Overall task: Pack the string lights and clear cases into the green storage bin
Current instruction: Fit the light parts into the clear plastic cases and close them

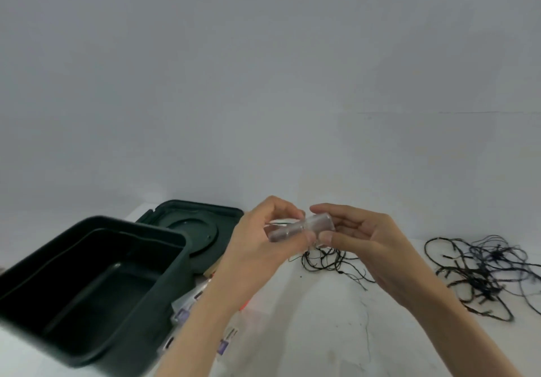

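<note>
Both hands hold one small clear case (301, 227) above the white table. My left hand (257, 245) grips its left end, and my right hand (369, 245) pinches its right end between thumb and fingers. Thin black string-light wire (325, 259) hangs from the case down to a small tangle on the table. A larger tangle of black string lights (486, 271) lies at the right. The open dark green storage bin (96, 289) stands at the left with nothing visible inside. More clear cases (187, 303) lie beside it, partly hidden by my left forearm.
The bin's green lid (193, 227) lies flat behind the bin. A plain pale wall rises behind the white table (322, 318). Loose thin wire strands trail across the table between my forearms.
</note>
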`<state>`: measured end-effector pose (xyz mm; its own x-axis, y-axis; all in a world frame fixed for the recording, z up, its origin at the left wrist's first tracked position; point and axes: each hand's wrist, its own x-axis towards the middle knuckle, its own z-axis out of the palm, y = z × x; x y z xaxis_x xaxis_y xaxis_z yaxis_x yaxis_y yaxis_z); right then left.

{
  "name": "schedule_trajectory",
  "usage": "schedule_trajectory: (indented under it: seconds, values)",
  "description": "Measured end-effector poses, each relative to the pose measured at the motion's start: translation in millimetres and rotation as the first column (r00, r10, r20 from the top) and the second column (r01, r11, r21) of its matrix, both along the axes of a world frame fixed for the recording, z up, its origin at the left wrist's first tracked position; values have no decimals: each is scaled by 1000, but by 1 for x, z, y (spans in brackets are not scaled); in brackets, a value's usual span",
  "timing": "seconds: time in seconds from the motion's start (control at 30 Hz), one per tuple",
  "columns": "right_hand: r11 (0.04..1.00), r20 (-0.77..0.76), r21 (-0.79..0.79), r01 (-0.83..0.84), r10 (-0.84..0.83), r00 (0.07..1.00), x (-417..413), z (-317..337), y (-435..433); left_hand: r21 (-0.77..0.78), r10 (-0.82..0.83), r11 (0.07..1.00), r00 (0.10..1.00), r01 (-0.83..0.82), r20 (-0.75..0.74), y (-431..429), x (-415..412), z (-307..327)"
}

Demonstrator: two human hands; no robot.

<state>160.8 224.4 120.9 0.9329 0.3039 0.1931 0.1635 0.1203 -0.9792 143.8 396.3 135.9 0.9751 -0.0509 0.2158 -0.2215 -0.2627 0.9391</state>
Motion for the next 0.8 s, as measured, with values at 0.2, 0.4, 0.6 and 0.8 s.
schedule_trajectory:
  seconds: [0.2, 0.4, 0.6, 0.8]
  values:
    - [985, -46, -48, -166, 164, 985, 13, -21, 33, 45, 130, 991, 988, -127, -79, 28, 2, -11]
    - [987, -28, -36, -154, 153, 988, 22, -24, 72, 74, 177, 983, 979, -170, -98, 57, 1, -13]
    - [998, -133, -57, -24, 16, 991, 23, -60, 88, 291, 357, 900, 932, -325, -66, 70, -9, -54]
    - [993, -282, -29, 114, -117, 952, 20, -86, 72, 771, 326, 635, 886, 52, -328, 56, -22, -107]
